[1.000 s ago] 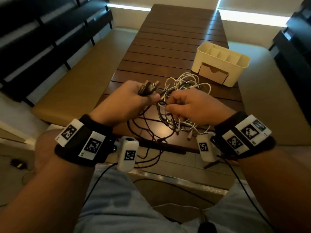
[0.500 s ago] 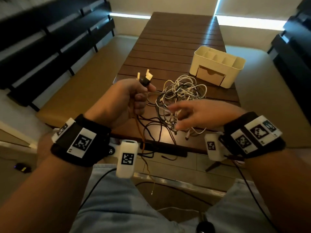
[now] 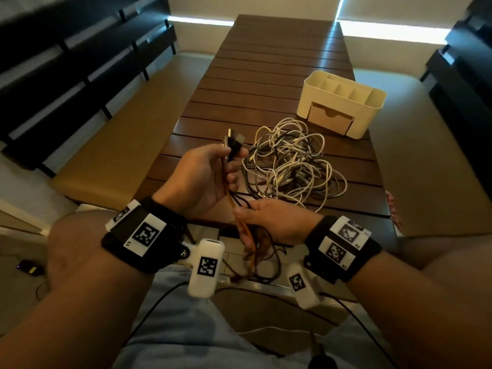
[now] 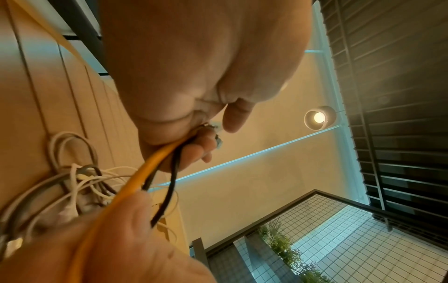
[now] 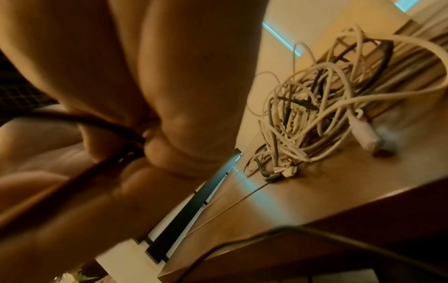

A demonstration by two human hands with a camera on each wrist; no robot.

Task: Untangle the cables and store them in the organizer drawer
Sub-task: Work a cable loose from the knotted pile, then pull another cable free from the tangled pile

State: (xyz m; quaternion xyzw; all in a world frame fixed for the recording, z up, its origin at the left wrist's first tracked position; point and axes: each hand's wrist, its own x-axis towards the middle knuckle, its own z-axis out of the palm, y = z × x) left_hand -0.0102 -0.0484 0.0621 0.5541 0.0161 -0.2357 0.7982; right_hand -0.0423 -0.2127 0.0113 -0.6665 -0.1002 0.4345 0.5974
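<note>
My left hand (image 3: 213,171) grips a small bunch of cables, one orange and some black, with their plug ends (image 3: 233,141) sticking up above the fist. The orange cable (image 4: 135,183) and a black cable (image 4: 169,185) run down from that fist. Just below it my right hand (image 3: 266,222) is closed round the same bunch (image 3: 250,235), whose loose ends hang below the table edge. A tangle of white and grey cables (image 3: 292,161) lies on the wooden table (image 3: 266,62), also in the right wrist view (image 5: 315,107). The cream organizer (image 3: 343,102) with its closed drawer (image 3: 330,119) stands behind the tangle.
Tan benches (image 3: 111,134) run along both long sides of the table. Dark slatted walls rise at left and right. A thin black wire (image 3: 149,310) crosses my lap.
My right hand left the tangle, dropped toward the table's near edge and closed on the bunch below my left hand. The pulled cables now hang free of the tangle.
</note>
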